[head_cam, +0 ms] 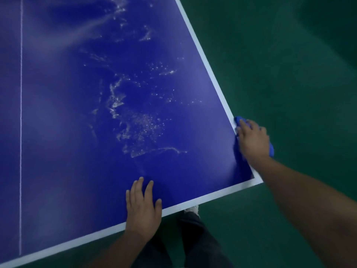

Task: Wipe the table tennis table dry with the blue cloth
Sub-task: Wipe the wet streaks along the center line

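The blue table tennis table point(67, 180) fills the left and middle of the head view, with white edge lines. Water streaks and droplets point(135, 120) glisten across its middle. My right hand point(253, 140) presses the blue cloth point(239, 120) against the table's right side edge, close to the near right corner; most of the cloth is hidden under the hand, and part of it hangs past the edge. My left hand point(143, 207) rests flat on the table near its front edge, fingers spread and straight.
Green floor point(289, 64) surrounds the table on the right and front. My legs in dark trousers point(195, 238) stand at the front edge. A thin white centre line point(20, 132) runs down the table at the far left.
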Demonstrator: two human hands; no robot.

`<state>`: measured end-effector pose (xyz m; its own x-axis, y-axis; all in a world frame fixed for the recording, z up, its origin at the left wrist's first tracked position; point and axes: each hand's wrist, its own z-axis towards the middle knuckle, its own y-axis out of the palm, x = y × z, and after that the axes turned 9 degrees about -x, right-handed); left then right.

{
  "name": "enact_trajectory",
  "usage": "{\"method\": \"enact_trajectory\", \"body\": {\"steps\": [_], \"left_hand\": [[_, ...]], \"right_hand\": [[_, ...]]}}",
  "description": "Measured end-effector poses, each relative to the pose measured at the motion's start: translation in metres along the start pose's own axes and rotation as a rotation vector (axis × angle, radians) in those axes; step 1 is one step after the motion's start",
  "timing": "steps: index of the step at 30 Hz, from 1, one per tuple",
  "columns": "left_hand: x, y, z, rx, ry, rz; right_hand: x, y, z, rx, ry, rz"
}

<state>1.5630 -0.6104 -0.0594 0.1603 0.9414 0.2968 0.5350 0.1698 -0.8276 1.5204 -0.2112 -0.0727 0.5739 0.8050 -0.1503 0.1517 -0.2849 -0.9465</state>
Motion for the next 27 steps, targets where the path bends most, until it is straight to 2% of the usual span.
{"method": "enact_trajectory", "body": {"steps": [2,4,5,7,9,11,12,14,16,18,19,20,22,25,27], "left_hand": [[0.011,0.005,0.003,0.003,-0.024,-0.029],[0.016,0.011,0.002,0.019,-0.03,-0.038],[0.019,0.015,0.001,0.032,-0.029,-0.043],[0.023,0.021,-0.001,0.051,-0.031,-0.032],[0.025,0.025,-0.003,0.061,-0.035,-0.034],[0.031,0.026,-0.004,0.067,-0.05,-0.053],[0.033,0.025,-0.004,0.062,-0.059,-0.059],[0.036,0.024,-0.004,0.052,-0.06,-0.055],[0.034,0.022,-0.004,0.047,-0.05,-0.037],[0.031,0.018,-0.004,0.039,-0.083,-0.04],[0.03,0.018,-0.004,0.033,-0.103,-0.05],[0.025,0.017,-0.005,0.039,-0.122,-0.058],[0.015,0.013,-0.006,0.063,-0.149,-0.073],[-0.009,0.008,-0.01,0.082,-0.208,-0.078],[-0.028,0.005,-0.014,0.111,-0.253,-0.079]], "right_hand": [[0.003,-0.012,0.014,0.099,0.067,0.108],[-0.023,-0.011,-0.003,0.216,-0.04,0.099],[-0.04,-0.005,-0.02,0.226,-0.159,0.086],[-0.074,0.023,-0.072,0.161,-0.431,0.053],[-0.087,0.057,-0.131,0.023,-0.644,-0.017],[-0.061,0.072,-0.144,-0.044,-0.779,-0.096],[-0.043,0.071,-0.131,-0.028,-0.788,-0.103],[-0.01,0.056,-0.089,0.033,-0.671,-0.114],[0.019,0.029,-0.041,0.089,-0.337,-0.044],[0.032,0.0,-0.005,0.11,-0.005,0.125],[0.029,-0.01,0.001,0.13,0.04,0.17],[0.015,-0.014,-0.002,0.17,-0.035,0.152],[-0.023,-0.001,-0.028,0.184,-0.408,0.053],[-0.082,0.057,-0.109,0.042,-0.97,-0.047],[-0.112,0.084,-0.159,-0.095,-1.182,-0.132]]}}
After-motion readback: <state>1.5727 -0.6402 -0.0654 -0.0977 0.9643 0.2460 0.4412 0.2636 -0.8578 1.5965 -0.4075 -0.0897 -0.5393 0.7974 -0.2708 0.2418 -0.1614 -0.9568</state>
